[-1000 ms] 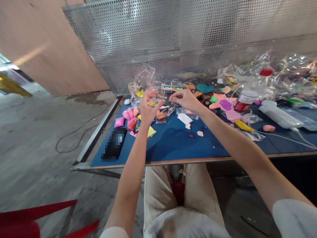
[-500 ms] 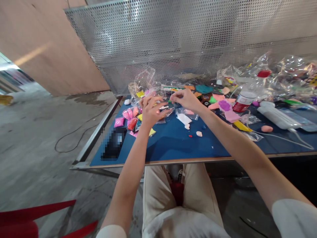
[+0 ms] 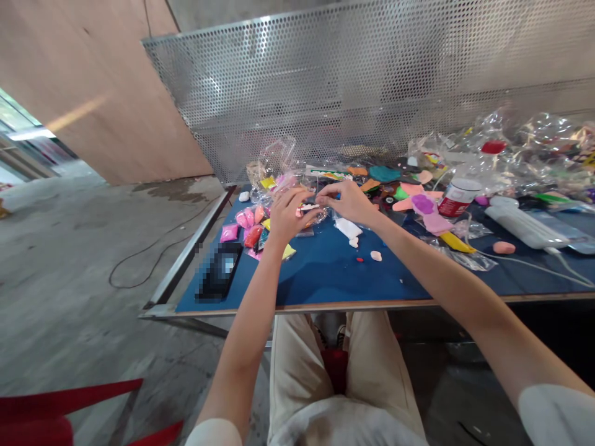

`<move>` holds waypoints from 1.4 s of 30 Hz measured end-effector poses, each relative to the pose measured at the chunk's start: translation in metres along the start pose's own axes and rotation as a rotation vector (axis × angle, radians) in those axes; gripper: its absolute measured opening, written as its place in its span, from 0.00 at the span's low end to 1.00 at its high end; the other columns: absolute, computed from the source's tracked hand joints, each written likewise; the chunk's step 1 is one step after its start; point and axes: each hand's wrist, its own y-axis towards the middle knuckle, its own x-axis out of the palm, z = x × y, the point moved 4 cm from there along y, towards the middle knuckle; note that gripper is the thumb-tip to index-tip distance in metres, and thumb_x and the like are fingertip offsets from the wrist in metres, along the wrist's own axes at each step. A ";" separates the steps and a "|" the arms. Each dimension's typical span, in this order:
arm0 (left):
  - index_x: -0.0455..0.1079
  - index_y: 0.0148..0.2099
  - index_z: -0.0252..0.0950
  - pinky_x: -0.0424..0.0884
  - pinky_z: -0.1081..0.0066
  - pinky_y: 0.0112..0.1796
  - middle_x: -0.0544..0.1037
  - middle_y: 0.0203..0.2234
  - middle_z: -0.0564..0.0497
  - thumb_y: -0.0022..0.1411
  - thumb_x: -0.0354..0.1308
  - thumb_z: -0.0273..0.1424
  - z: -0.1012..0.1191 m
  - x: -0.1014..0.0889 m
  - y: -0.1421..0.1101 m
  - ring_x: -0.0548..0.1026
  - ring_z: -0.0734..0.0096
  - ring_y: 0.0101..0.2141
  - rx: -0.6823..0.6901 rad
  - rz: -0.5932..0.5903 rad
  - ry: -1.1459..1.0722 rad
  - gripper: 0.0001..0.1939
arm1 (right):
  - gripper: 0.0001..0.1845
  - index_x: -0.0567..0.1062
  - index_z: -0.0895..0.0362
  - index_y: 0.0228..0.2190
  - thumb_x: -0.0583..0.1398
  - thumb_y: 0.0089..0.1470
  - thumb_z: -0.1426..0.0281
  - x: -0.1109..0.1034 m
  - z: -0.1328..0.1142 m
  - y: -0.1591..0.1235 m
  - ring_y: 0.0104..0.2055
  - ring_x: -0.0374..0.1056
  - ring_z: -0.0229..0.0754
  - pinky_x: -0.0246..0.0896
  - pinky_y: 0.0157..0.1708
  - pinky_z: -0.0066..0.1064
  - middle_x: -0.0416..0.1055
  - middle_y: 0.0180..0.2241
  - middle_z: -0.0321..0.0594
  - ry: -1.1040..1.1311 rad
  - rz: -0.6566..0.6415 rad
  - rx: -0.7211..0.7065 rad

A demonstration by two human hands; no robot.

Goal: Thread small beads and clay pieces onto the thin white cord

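My left hand [image 3: 287, 217] is curled over the left part of the blue table, thumb and fingers closed round a small white piece [image 3: 308, 207] with a bit of pink by it. Close on its right, my right hand [image 3: 344, 199] is closed in a pinch, fingertips near the white piece. What those fingertips hold, if anything, is too small to make out. Below the hands lie a white clay packet [image 3: 348, 228], a pale lump [image 3: 376, 255] and a tiny red bit [image 3: 359, 259]. Small bags of coloured clay [image 3: 253, 236] are left of my left hand.
A phone [image 3: 218, 272] lies near the table's left front corner. To the right stand a white and red tub [image 3: 458, 197], a white power bank [image 3: 525, 224] with a cable, and crumpled clear bags [image 3: 539, 142]. A perforated metal panel [image 3: 325, 87] rises behind.
My right hand has come down, bringing its fingertips closer to the left hand. The left fingers have drawn in round the white piece. The whole view has shifted slightly.
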 end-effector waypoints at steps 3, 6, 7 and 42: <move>0.79 0.44 0.43 0.67 0.59 0.54 0.81 0.43 0.45 0.61 0.68 0.47 0.000 0.002 0.000 0.78 0.54 0.49 -0.014 -0.005 -0.005 0.16 | 0.10 0.84 0.53 0.27 0.69 0.53 0.60 0.000 0.001 -0.001 0.33 0.73 0.44 0.68 0.39 0.38 0.80 0.28 0.40 0.055 -0.031 0.004; 0.78 0.40 0.43 0.68 0.58 0.52 0.81 0.41 0.45 0.64 0.65 0.43 0.005 0.002 -0.001 0.78 0.55 0.47 -0.011 0.021 0.005 0.11 | 0.09 0.84 0.53 0.27 0.69 0.53 0.61 0.002 0.005 -0.003 0.32 0.74 0.43 0.70 0.38 0.38 0.80 0.28 0.39 0.138 -0.081 0.030; 0.78 0.39 0.42 0.69 0.58 0.52 0.81 0.41 0.45 0.64 0.64 0.42 0.006 0.002 -0.001 0.78 0.55 0.46 -0.011 0.022 0.007 0.10 | 0.08 0.84 0.53 0.28 0.69 0.53 0.62 0.004 0.007 -0.003 0.32 0.74 0.43 0.70 0.37 0.38 0.80 0.28 0.39 0.166 -0.100 0.043; 0.76 0.42 0.39 0.77 0.69 0.43 0.82 0.46 0.45 0.73 0.56 0.40 0.005 0.014 -0.011 0.81 0.67 0.46 0.319 -0.067 0.228 0.13 | 0.07 0.81 0.55 0.32 0.62 0.57 0.67 0.004 0.015 -0.021 0.31 0.70 0.40 0.64 0.35 0.34 0.80 0.31 0.40 -0.073 -0.113 0.045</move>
